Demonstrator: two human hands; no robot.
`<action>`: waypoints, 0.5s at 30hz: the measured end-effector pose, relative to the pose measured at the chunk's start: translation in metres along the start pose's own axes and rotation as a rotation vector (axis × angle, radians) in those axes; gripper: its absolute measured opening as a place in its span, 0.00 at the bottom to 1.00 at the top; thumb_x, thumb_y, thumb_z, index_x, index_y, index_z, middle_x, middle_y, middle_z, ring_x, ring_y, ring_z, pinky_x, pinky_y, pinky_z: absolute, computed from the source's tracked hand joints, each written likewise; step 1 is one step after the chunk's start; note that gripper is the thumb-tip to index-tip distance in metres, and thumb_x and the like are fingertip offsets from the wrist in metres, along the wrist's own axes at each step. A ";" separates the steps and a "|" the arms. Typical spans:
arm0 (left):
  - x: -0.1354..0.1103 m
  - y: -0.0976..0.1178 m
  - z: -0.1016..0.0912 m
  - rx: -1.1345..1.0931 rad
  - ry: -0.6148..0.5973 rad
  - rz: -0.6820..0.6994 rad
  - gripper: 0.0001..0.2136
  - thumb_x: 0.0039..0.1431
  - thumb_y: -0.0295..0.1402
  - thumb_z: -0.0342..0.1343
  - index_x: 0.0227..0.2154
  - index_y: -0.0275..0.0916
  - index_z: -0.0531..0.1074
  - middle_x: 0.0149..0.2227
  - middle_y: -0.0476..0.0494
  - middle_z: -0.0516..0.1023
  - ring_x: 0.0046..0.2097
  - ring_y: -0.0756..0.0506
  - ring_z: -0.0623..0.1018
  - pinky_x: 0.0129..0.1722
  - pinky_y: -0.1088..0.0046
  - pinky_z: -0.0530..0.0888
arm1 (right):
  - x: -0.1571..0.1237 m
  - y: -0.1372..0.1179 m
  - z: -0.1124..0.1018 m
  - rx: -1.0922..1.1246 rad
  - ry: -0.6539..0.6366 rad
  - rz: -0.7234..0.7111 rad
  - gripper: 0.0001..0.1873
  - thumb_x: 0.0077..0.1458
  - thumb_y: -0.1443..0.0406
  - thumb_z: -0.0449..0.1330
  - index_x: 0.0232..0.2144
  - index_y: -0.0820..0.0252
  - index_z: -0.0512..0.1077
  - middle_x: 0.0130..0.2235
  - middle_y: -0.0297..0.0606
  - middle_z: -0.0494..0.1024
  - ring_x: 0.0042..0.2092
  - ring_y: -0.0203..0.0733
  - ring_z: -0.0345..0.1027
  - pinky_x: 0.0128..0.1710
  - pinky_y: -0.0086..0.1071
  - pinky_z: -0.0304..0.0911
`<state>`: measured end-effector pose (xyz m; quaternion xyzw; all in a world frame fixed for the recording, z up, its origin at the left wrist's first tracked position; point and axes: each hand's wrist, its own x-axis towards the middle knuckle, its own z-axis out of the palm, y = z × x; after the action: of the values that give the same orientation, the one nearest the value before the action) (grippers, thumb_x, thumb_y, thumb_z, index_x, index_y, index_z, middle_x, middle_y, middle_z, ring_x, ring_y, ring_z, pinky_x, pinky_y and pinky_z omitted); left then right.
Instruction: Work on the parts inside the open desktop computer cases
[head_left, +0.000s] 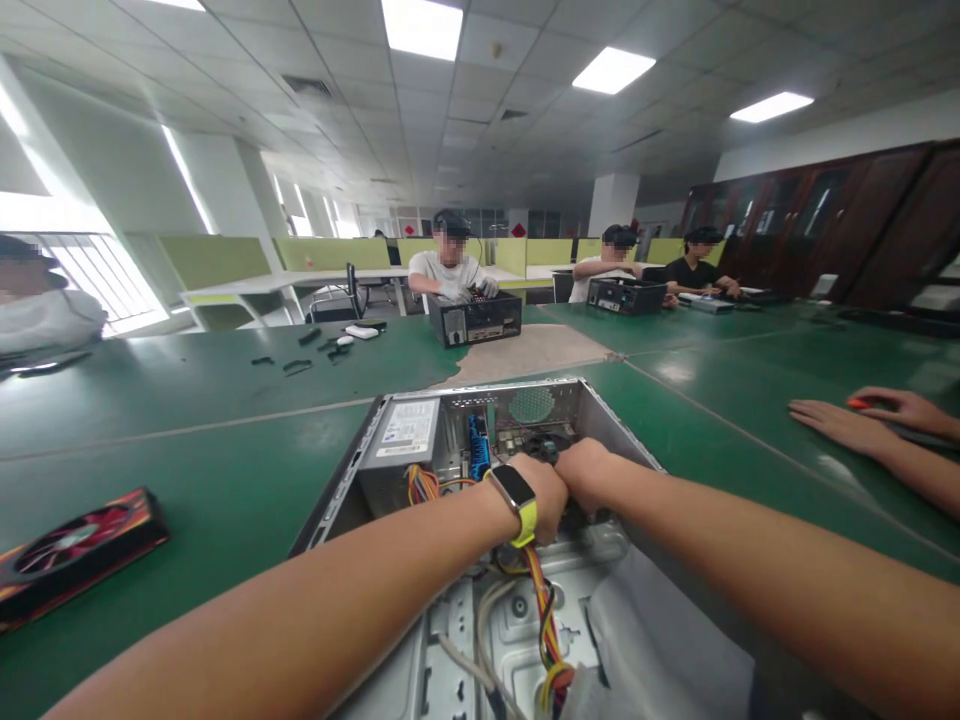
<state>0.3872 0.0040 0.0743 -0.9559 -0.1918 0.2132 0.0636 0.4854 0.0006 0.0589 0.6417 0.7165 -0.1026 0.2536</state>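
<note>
An open computer case [341,490] lies in front of me, its inside facing up. My left hand [546,492], with a yellow-banded watch [517,498] at the wrist, reaches into it. Right beside it is my right hand [586,474], also inside. Both have curled fingers, low by a black cooling fan [546,446]; the fingertips and whatever they grip are hidden. A power supply [397,428] fills the case's far left corner, with a blue card [478,445] to its right. Bundled coloured cables [541,600] run toward me across the metal floor.
A red and black graphics card [82,550] rests on the green table [225,430] at left. Another person's hands [862,420] are at the right edge. Across the table, people work at other computer cases [480,322]. Small dark parts [307,340] lie scattered beyond, at left.
</note>
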 end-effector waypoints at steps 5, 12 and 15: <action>-0.005 0.001 -0.002 -0.018 -0.102 -0.059 0.15 0.50 0.35 0.53 0.37 0.32 0.78 0.36 0.26 0.79 0.39 0.34 0.78 0.39 0.59 0.74 | -0.003 0.005 -0.004 -0.001 -0.003 0.051 0.27 0.34 0.75 0.64 0.43 0.64 0.74 0.50 0.55 0.72 0.54 0.58 0.63 0.53 0.44 0.58; -0.010 -0.019 -0.018 -0.257 -0.162 0.052 0.13 0.52 0.35 0.51 0.31 0.33 0.78 0.32 0.38 0.80 0.32 0.44 0.76 0.31 0.71 0.71 | -0.024 0.028 -0.045 0.230 -0.286 0.112 0.16 0.53 0.65 0.52 0.41 0.65 0.73 0.31 0.44 0.79 0.32 0.45 0.74 0.33 0.37 0.70; -0.008 -0.032 -0.016 -0.383 -0.207 0.120 0.13 0.55 0.34 0.49 0.29 0.36 0.78 0.31 0.46 0.80 0.31 0.49 0.75 0.32 0.77 0.70 | -0.027 0.033 -0.053 0.277 -0.178 0.218 0.23 0.57 0.59 0.45 0.37 0.70 0.74 0.29 0.47 0.78 0.30 0.45 0.73 0.33 0.38 0.69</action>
<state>0.3769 0.0299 0.0984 -0.9332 -0.1771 0.2734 -0.1517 0.5066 0.0077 0.1234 0.7327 0.5964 -0.2286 0.2350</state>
